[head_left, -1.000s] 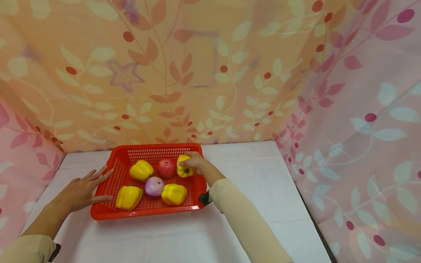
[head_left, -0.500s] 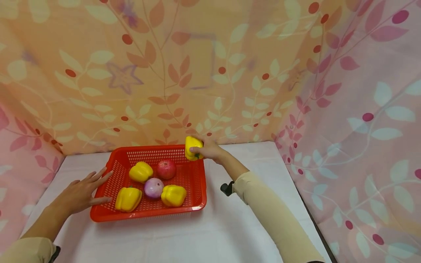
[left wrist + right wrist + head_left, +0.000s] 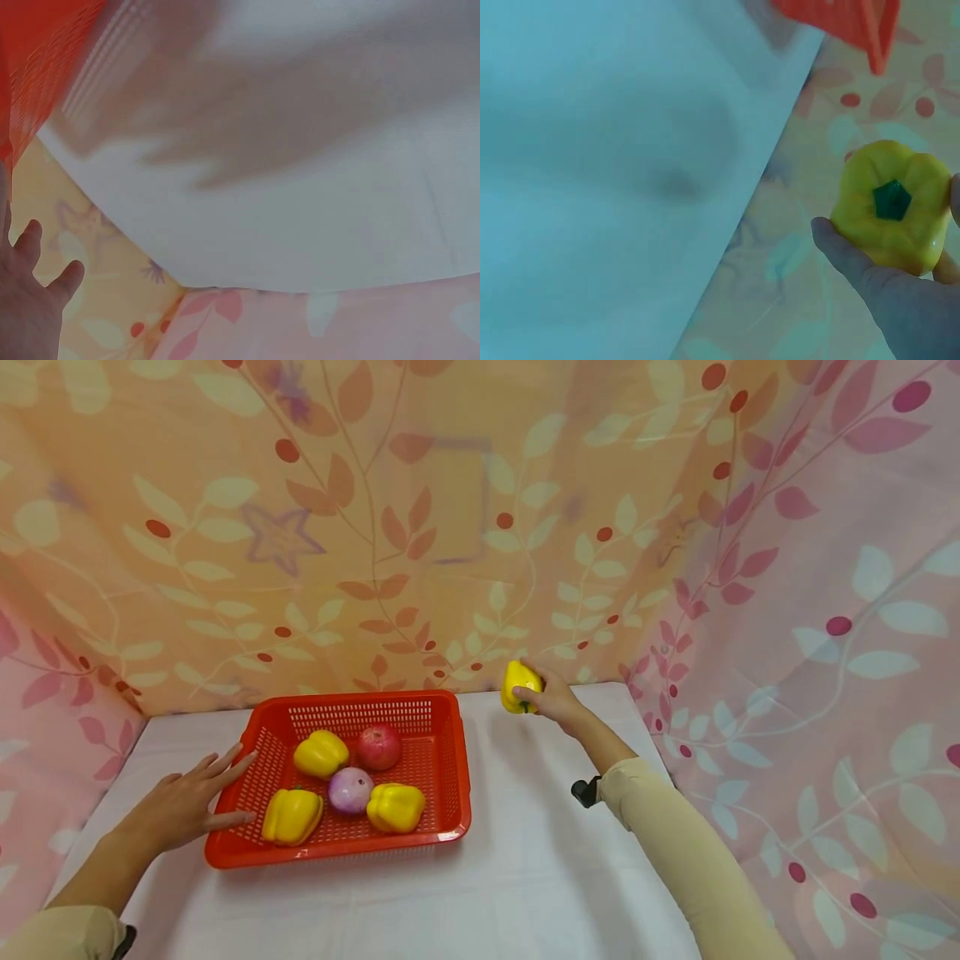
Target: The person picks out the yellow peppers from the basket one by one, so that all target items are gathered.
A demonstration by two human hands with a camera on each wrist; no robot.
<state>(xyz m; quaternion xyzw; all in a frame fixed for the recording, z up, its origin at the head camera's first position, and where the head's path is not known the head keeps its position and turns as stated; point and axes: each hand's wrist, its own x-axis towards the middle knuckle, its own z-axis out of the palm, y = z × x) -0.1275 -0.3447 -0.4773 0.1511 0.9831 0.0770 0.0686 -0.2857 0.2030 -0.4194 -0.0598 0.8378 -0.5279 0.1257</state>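
Note:
My right hand (image 3: pixel 558 700) grips a yellow bell pepper (image 3: pixel 519 687) above the table, to the right of the basket. In the right wrist view the pepper's green stem end (image 3: pixel 892 200) faces the camera, and the thumb (image 3: pixel 844 251) lies along its side. At the left rim of the red plastic basket (image 3: pixel 337 853), my left hand (image 3: pixel 176 806) lies with spread, straight fingers. Inside the basket are yellow bell peppers (image 3: pixel 321 754), a purple-and-white onion (image 3: pixel 350 791) and a red pomegranate (image 3: pixel 379 747). The left wrist view shows part of the left hand (image 3: pixel 34 292) beside the basket's wall.
A white cloth covers the table (image 3: pixel 517 860). Floral curtains (image 3: pixel 450 527) hang behind it and along both sides. The right hand's shadow falls on the cloth to the right of the basket.
My right hand has lifted the yellow bell pepper out of the basket's right back corner and carried it right, past the rim. My left hand has stayed at the left rim.

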